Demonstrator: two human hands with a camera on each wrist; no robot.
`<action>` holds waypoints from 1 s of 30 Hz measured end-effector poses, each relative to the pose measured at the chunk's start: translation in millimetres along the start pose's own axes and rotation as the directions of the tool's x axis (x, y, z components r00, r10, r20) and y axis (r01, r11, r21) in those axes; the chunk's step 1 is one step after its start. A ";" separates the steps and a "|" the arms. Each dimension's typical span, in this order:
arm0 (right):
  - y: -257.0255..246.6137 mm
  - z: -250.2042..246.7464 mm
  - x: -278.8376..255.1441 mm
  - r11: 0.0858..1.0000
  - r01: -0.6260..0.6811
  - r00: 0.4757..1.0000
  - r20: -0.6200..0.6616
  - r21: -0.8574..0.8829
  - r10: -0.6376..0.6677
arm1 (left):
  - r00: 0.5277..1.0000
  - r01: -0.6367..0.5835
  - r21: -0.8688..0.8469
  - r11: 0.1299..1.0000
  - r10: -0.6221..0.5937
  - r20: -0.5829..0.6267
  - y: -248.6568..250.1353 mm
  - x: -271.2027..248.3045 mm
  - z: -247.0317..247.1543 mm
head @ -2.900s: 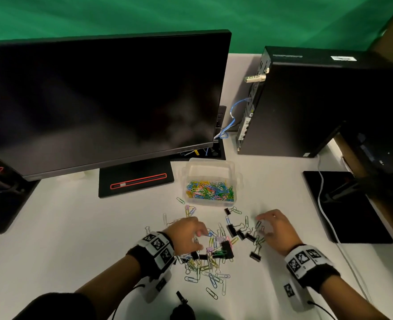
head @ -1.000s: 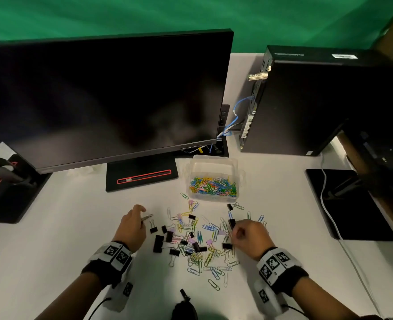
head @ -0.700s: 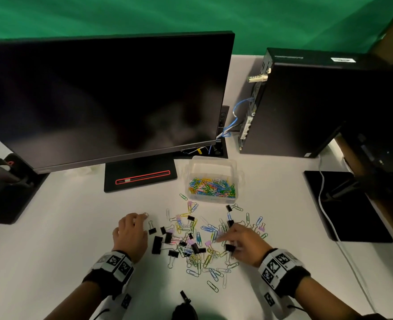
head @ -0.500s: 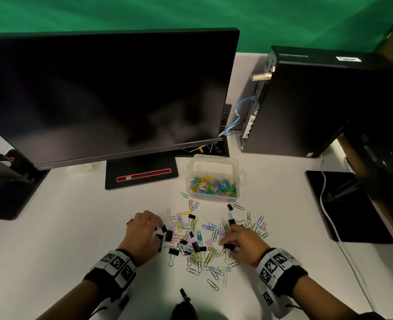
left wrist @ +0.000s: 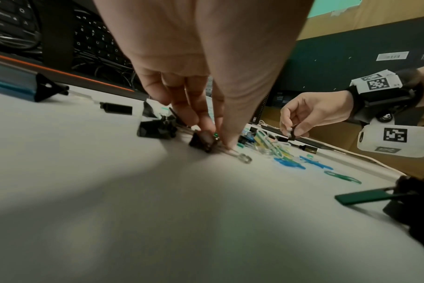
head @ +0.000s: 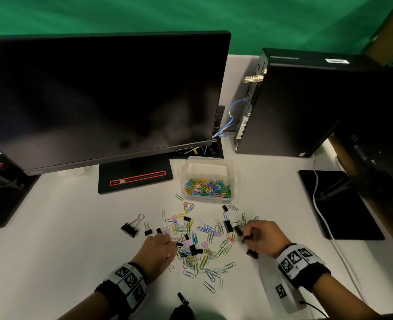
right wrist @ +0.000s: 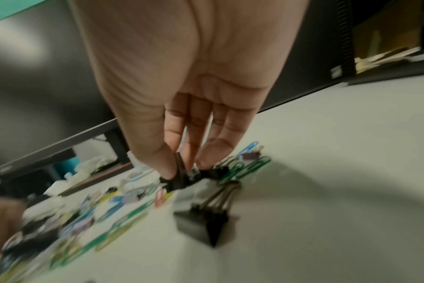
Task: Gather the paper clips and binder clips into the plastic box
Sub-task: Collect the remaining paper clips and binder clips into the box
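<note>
On the matte white desk [head: 52, 239] lies a loose scatter of thin wire paper clips [head: 210, 232] — glossy, many-coloured loops — among black wedge-shaped binder clips [head: 129, 229] with sprung wire handles. The left hand [head: 156, 250] pinches a small black binder clip [left wrist: 203, 141] against the desk; the right hand [head: 263, 239] pinches another black clip [right wrist: 179, 179]. The clear plastic box [head: 208, 179], part-filled with paper clips, stands just beyond the scatter. Both wrist views blur at the edges.
</note>
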State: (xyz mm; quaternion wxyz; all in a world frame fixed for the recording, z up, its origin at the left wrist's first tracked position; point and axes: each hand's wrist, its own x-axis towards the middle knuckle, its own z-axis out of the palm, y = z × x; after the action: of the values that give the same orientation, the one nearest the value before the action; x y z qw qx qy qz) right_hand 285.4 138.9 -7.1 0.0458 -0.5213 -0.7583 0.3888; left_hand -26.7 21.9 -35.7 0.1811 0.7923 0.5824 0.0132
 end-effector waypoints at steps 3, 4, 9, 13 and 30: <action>16.7 -16.6 -5.6 0.995 -0.091 0.978 -0.185 0.048 0.099 | 0.998 0.027 -0.072 0.997 -0.031 -0.055 -7.6 -1.8 -0.3; 23.9 -22.2 -7.6 0.990 -0.128 0.960 -0.244 0.058 0.138 | 0.996 0.046 -0.086 0.995 -0.051 -0.066 -9.2 -3.0 -1.6; 59.6 -32.4 -19.0 0.933 -0.325 0.863 -0.356 0.152 0.359 | 0.992 0.089 -0.183 0.979 -0.103 -0.071 -6.6 0.7 -12.9; 64.7 -25.0 -18.6 0.915 -0.364 0.840 -0.363 0.172 0.403 | 0.997 0.065 -0.215 0.975 -0.070 -0.015 16.8 15.2 -16.4; -51.8 49.3 2.1 0.972 0.212 0.973 0.111 -0.097 -0.202 | 0.959 0.171 -0.619 0.766 -0.274 -0.074 33.9 32.4 -28.6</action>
State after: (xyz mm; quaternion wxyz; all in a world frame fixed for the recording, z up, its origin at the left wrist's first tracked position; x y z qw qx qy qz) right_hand 222.0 105.9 -8.9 0.0195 -0.4207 -0.8299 0.3659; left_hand 8.2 51.0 -4.9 0.3785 0.6136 0.6497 0.2412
